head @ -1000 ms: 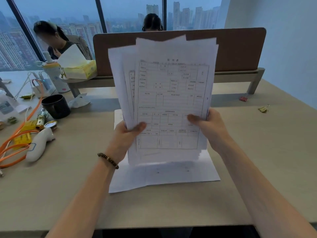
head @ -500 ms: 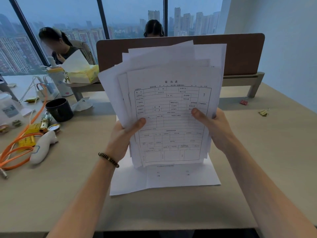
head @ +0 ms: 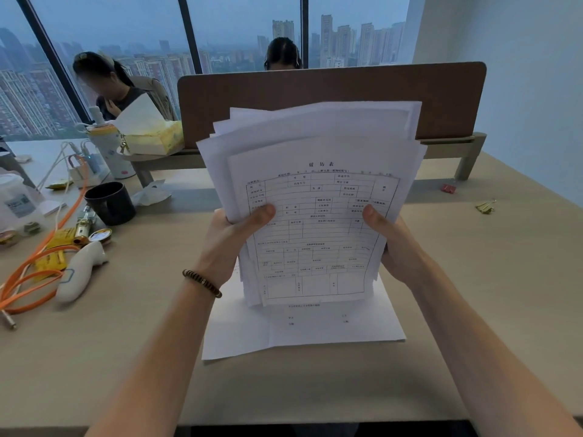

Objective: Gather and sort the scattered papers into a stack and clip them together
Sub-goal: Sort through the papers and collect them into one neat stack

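the person is holding a bundle of papers (head: 315, 197) upright above the worktop (head: 473, 279), with both hands gripping its sides. the left hand (head: 230, 244) is grasping the left edge, its thumb pressing across the front sheet, and a beaded bracelet (head: 202, 282) is sitting on that wrist. the right hand (head: 397, 244) is grasping the right edge, thumb likewise lying on the printed form. the sheets are fanning out unevenly at the top, their upper edges not lined up, while the lower edges are standing on or just above two loose sheets (head: 303, 329) lying flat on the worktop; contact cannot be told. a gold binder clip (head: 485, 205) is lying well apart to the right on the worktop, and a small red clip (head: 448, 188) is resting near the foot of the brown divider panel (head: 331, 89). to the left, a black mug (head: 110, 201), an orange cable (head: 34, 266) and a white handheld device (head: 80, 271) are sitting on the worktop, clear of the papers.
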Tool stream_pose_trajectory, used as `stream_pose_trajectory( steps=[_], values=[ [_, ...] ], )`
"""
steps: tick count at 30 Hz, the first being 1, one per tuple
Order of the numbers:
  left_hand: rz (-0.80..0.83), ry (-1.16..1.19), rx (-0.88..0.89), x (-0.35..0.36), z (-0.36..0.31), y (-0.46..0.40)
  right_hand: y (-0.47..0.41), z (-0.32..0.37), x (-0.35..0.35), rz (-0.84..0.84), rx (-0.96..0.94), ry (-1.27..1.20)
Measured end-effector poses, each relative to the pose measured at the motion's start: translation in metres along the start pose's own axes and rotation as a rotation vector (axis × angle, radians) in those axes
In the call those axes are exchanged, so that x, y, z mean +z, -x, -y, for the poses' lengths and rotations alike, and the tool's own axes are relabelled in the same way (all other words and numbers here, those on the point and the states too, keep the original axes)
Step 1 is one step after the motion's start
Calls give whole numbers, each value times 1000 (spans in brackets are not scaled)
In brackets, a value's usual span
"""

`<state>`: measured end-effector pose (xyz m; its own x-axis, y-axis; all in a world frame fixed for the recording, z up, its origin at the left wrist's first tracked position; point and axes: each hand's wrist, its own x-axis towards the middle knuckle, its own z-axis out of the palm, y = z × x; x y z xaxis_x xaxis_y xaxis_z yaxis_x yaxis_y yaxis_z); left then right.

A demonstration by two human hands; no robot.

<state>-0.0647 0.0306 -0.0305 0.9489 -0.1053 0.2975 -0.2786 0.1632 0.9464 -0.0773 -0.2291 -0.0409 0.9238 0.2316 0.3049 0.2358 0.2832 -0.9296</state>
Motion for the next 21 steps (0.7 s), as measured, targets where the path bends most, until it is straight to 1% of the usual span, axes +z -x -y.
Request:
stream_pose_trajectory(
  steps=[2, 4, 7, 10, 12, 15, 17, 19, 21],
  values=[
    [4, -13, 0, 1, 4, 2, 3, -5, -2, -13, 7, 5],
    [12, -24, -11, 2, 7, 4, 5, -11, -3, -56, 0, 72],
    [9, -55, -21, 7, 9, 4, 6, -17, 2, -186, -23, 161],
    [-81, -88, 13, 16, 5, 4, 2, -14, 8, -321, -40, 240],
    [-154, -97, 73, 21, 0, 3, -3, -8, 11, -364, -72, 291],
    [-243, -91, 155, 30, -8, 1, -9, 5, 18, -377, -142, 339],
    [-264, -78, 195, 32, -13, -1, -10, 12, 23, -358, -164, 300],
    [-246, -47, 208, 30, -15, -2, -9, 13, 24, -304, -149, 206],
    [-197, -1, 148, 23, -7, -1, -5, 3, 20, -263, -79, 118]
  ],
)
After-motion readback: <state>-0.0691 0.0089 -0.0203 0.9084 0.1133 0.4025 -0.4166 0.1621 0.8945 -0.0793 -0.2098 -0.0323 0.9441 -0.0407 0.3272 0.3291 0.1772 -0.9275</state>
